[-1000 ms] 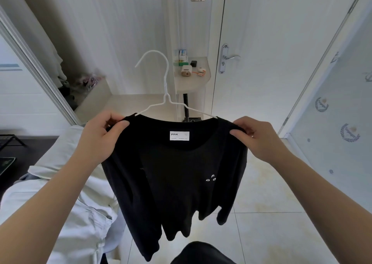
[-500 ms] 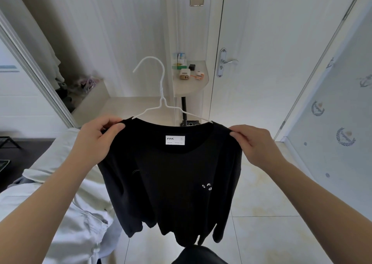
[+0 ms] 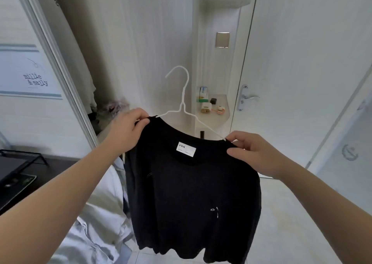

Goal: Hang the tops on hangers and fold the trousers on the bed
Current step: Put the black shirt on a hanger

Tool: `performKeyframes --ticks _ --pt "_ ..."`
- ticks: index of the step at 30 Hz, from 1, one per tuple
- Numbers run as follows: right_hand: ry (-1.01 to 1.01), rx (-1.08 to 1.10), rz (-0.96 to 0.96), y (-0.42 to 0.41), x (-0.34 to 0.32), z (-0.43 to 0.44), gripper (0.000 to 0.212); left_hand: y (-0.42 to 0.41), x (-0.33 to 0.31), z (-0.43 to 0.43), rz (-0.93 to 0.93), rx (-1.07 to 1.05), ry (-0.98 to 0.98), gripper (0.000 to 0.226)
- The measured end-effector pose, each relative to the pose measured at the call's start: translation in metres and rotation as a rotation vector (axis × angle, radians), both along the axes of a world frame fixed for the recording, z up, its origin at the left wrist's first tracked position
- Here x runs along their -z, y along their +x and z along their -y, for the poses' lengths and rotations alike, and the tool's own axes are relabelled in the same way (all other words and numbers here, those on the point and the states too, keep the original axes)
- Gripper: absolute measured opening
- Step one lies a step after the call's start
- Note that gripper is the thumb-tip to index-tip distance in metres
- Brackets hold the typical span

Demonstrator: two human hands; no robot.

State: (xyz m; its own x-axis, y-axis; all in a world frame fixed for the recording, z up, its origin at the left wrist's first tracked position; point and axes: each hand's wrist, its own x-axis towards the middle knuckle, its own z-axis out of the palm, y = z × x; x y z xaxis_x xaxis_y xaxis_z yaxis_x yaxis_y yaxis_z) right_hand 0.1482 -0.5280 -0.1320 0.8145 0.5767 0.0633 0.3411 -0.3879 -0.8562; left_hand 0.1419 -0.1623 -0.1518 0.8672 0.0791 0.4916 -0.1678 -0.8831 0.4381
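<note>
A black top (image 3: 189, 193) with a white neck label hangs in front of me on a white wire hanger (image 3: 182, 102), whose hook rises above the collar. My left hand (image 3: 125, 131) pinches the top's left shoulder together with the hanger's end. My right hand (image 3: 253, 153) pinches the right shoulder at the hanger's other end. The top is tilted, its left shoulder higher than the right. Pale trousers or garments (image 3: 88, 229) lie on the bed at the lower left, partly hidden by my left arm.
A white door (image 3: 302, 82) with a metal handle (image 3: 244, 97) stands ahead on the right. A rounded shelf (image 3: 219, 118) beside it carries small items. An open wardrobe gap (image 3: 84, 62) is at the left. A dark desk (image 3: 16, 173) sits at the far left.
The view has turned left and tipped up. Both hands have lifted the top on its hanger, the left side now higher. The grips are the same.
</note>
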Motion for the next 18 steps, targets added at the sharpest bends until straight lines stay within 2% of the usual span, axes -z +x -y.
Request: performKeyframes --ticks 3,7,11,14,18 --pt "0.077 -0.138 -0.181 0.016 -0.030 -0.034 0.009 0.037 -0.016 -0.017 -0.014 -0.071 0.028 0.012" --pt "0.244 -0.233 -0.383 0.045 -0.060 -0.083 0.034 0.082 -0.036 -0.042 -0.012 -0.051 -0.056 0.012" --pt "0.412 -0.207 -0.410 0.076 -0.088 -0.128 0.029 0.129 -0.061 -0.077 0.008 -0.043 -0.237 0.012" --pt "0.472 -0.162 -0.388 0.102 -0.107 -0.162 0.037 0.156 -0.085 -0.095 0.023 -0.036 -0.303 0.018" --pt "0.558 -0.143 -0.360 0.136 -0.132 -0.212 0.015 0.182 -0.111 -0.126 0.029 0.051 -0.358 0.025"
